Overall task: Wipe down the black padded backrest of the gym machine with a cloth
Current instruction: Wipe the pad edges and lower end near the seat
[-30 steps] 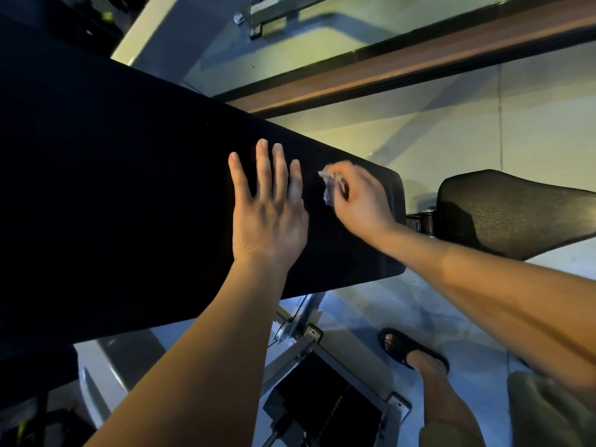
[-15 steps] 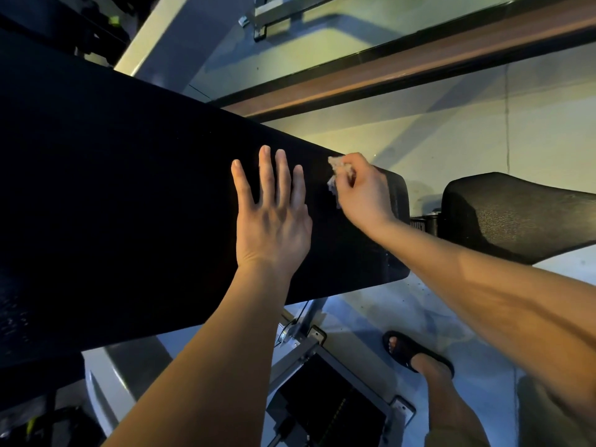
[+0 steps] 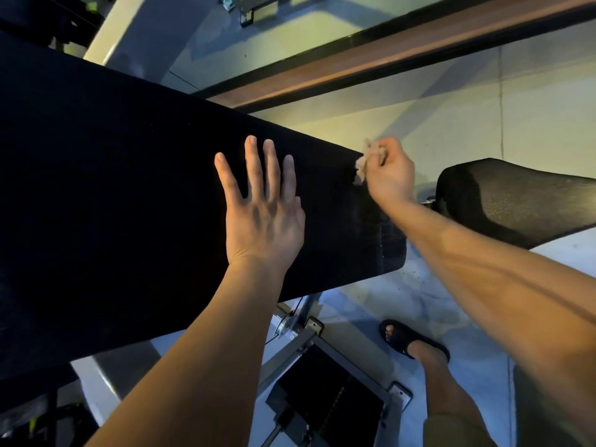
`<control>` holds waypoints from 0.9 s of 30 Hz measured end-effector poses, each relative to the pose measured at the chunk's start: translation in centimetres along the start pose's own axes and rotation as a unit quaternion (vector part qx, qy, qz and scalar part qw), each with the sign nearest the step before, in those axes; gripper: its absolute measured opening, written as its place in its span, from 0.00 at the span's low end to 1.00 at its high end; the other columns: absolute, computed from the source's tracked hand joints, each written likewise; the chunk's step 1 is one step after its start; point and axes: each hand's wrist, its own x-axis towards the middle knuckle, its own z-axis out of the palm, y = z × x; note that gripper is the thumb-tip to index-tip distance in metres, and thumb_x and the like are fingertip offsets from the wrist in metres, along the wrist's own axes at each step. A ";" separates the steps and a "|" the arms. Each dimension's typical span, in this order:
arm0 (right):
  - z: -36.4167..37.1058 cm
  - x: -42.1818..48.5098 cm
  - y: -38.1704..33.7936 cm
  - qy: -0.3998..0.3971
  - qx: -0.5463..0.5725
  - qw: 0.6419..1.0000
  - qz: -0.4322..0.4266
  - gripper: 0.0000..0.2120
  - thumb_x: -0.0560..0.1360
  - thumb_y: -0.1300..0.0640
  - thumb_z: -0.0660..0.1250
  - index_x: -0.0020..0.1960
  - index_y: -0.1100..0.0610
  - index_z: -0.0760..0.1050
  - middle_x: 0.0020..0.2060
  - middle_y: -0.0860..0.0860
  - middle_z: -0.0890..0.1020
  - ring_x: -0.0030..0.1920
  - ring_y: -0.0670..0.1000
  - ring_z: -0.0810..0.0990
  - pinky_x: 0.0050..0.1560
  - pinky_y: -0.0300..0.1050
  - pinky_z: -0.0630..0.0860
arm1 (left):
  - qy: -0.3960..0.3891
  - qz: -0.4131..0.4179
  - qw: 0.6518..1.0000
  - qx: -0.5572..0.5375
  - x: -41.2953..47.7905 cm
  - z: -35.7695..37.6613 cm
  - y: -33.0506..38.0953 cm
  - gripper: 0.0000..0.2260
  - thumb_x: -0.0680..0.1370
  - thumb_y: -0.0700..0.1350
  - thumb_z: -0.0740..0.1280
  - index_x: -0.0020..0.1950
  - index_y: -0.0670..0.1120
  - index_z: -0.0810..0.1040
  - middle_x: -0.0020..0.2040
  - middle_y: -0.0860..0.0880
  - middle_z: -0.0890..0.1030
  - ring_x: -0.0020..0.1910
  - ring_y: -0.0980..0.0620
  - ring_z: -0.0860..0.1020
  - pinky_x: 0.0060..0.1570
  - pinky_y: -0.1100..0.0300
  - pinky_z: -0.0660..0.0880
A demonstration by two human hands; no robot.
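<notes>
The black padded backrest (image 3: 129,204) slants across the left and middle of the head view, its narrow end at the right. My left hand (image 3: 263,211) lies flat on the pad with its fingers straight and spread. My right hand (image 3: 388,171) grips a small crumpled pale cloth (image 3: 366,159) and holds it against the pad's upper right corner, at the far edge. Most of the cloth is hidden inside my fist.
The machine's black seat pad (image 3: 516,201) sits just right of the backrest. Grey metal frame bars and a dark weight stack (image 3: 329,401) lie below. A foot in a black sandal (image 3: 409,341) stands on the pale floor. A brown rail (image 3: 387,56) runs along the back.
My right hand has slid the cloth up and to the right, from the pad's face to its upper right corner. My left hand stays flat in the same place.
</notes>
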 end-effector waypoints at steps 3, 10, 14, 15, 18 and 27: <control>0.1 1.6 1.7 0.000 -0.017 0.996 0.085 0.09 0.83 0.51 0.58 0.57 0.53 0.75 0.42 0.47 0.81 0.37 0.42 0.76 0.38 0.42 0.72 | 0.000 0.000 1.000 0.004 0.1 0.2 0.1 0.30 0.84 0.57 0.41 0.83 0.46 0.42 0.82 0.38 0.41 0.80 0.34 0.36 0.72 0.26 0.36; 1.8 -4.6 -1.4 -0.073 0.027 0.996 -0.052 0.09 0.83 0.55 0.61 0.58 0.55 0.77 0.42 0.47 0.82 0.43 0.49 0.81 0.45 0.45 0.78 | -0.007 -0.004 1.000 0.004 0.5 0.4 0.6 0.30 0.83 0.57 0.41 0.83 0.46 0.41 0.82 0.38 0.40 0.79 0.33 0.35 0.71 0.25 0.38; -0.7 -5.4 -0.4 -0.186 -0.024 0.965 -0.183 0.08 0.82 0.57 0.62 0.58 0.55 0.76 0.43 0.45 0.80 0.42 0.43 0.78 0.45 0.40 0.74 | -0.008 -0.009 1.000 0.001 0.6 0.4 0.8 0.30 0.83 0.58 0.41 0.83 0.46 0.42 0.82 0.38 0.40 0.79 0.33 0.35 0.72 0.25 0.40; -0.7 -4.0 0.1 -0.159 -0.027 0.972 -0.168 0.08 0.82 0.55 0.61 0.58 0.53 0.77 0.42 0.43 0.81 0.42 0.43 0.79 0.46 0.42 0.76 | -0.007 -0.009 1.000 0.001 0.6 0.3 0.9 0.30 0.83 0.58 0.41 0.83 0.46 0.42 0.82 0.38 0.41 0.79 0.33 0.36 0.72 0.25 0.40; 0.0 0.6 0.9 -0.062 -0.045 0.996 -0.041 0.11 0.83 0.47 0.57 0.60 0.49 0.74 0.42 0.45 0.82 0.43 0.49 0.81 0.45 0.47 0.79 | -0.009 -0.010 1.000 -0.001 0.6 0.3 1.0 0.30 0.83 0.58 0.41 0.83 0.46 0.42 0.82 0.38 0.41 0.80 0.33 0.36 0.72 0.25 0.41; -1.2 -7.9 1.8 -0.226 -0.031 0.957 -0.180 0.04 0.81 0.62 0.62 0.54 0.59 0.74 0.41 0.49 0.79 0.38 0.42 0.76 0.39 0.40 0.71 | -0.009 -0.013 1.000 -0.001 0.9 0.4 1.3 0.30 0.83 0.58 0.41 0.83 0.46 0.41 0.82 0.38 0.40 0.79 0.32 0.36 0.72 0.25 0.40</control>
